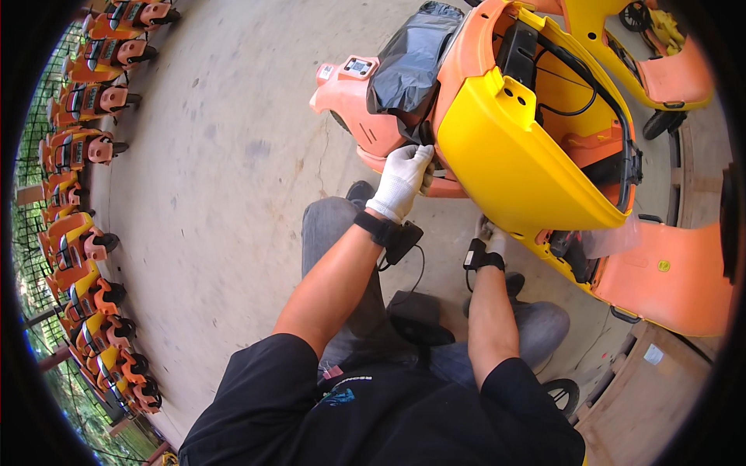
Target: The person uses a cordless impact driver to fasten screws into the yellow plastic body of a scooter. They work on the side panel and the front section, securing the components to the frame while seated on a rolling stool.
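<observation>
Ride-on scooter (404, 132), mid-assembly: yellow body shell (513, 155) sat loose, wiring exposed; left hand (402, 180) fingers pinched its front seam; right hand (489, 237) beneath, grip unreadable.

Outdoor scooter assembly yard, concrete floor (233, 171), rows of orange scooters (85, 147)

The person wears a black short-sleeved shirt (388, 419) with a small coloured print on the chest, and grey trousers (342, 256). The left hand (402, 180) has a white knit glove. Both wrists carry a black strap with a small black box (404, 237), and thin black cables hang from them. The right hand (491, 237), at centre right, also shows a white glove.
</observation>
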A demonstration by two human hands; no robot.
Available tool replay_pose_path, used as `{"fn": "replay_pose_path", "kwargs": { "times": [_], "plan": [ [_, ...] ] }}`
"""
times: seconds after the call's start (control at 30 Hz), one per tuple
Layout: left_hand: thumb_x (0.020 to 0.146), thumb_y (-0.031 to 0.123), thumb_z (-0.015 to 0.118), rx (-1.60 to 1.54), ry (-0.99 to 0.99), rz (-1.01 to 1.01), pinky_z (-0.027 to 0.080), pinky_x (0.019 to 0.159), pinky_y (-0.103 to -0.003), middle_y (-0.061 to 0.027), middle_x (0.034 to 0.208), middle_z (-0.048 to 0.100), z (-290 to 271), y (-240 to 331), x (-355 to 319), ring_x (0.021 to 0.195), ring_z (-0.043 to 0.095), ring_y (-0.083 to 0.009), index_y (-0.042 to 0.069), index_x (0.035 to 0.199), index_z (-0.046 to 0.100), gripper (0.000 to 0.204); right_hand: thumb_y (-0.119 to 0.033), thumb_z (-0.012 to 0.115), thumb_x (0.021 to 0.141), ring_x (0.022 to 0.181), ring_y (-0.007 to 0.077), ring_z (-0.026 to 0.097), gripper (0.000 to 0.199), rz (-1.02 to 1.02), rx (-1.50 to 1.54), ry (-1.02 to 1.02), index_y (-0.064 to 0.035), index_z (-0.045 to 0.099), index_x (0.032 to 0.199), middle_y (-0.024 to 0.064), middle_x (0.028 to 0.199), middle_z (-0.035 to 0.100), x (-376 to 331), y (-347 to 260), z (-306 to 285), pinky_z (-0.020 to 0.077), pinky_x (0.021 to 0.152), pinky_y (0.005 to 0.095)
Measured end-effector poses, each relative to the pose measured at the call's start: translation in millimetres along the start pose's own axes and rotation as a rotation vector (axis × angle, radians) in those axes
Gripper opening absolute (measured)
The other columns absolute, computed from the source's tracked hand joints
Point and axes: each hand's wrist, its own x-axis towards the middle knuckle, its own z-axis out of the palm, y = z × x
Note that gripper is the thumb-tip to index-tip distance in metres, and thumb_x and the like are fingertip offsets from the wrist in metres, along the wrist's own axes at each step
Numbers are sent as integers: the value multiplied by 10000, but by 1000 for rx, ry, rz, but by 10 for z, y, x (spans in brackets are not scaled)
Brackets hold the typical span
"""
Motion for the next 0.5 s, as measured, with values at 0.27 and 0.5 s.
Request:
{"fn": "replay_pose_path", "kwargs": {
  "times": [0.27, 0.5],
  "plan": [
    [1037, 483, 350, -3, -124, -266, 454, 483, -277, -91, 695, 615, 24, 61, -54, 500, 537, -174, -12, 899, 639, 590, 177, 426, 824, 1044, 304, 626, 434, 1, 6, 46, -37, 586, 1166, 143, 1123, 646, 145, 2, -41, 565, 930, 492],
    [1016, 569, 299, -97, -150, -310, 502, 516, -319, -153, 745, 650, 17, -37, 95, 540, 584, -209, -49, 921, 639, 712, 163, 443, 833, 1025, 311, 640, 396, 8, 13, 8, -19, 592, 1152, 145, 1121, 651, 44, 36, -11, 574, 918, 473]
  ]
}}
